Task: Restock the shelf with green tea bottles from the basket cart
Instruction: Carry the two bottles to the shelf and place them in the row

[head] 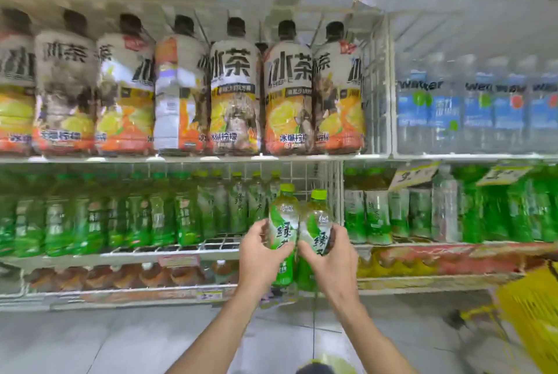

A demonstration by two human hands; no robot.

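Observation:
My left hand point(260, 255) grips one green tea bottle point(282, 222) with a yellow-green cap, and my right hand point(329, 255) grips a second green tea bottle point(317, 224) beside it. Both bottles are upright and touch each other. They hang in front of the middle wire shelf point(217, 245), at a gap on its right end next to a wire divider point(336, 192). Rows of the same green tea bottles point(208, 210) stand on that shelf to the left. A corner of the yellow basket cart point(534, 313) shows at the lower right.
Large iced tea bottles point(232, 95) fill the shelf above, with water bottles point(474, 107) to their right. More green bottles point(483, 210) stand right of the divider under price tags point(413, 175). A low shelf point(120, 278) holds brown bottles. Grey floor point(105, 340) lies below.

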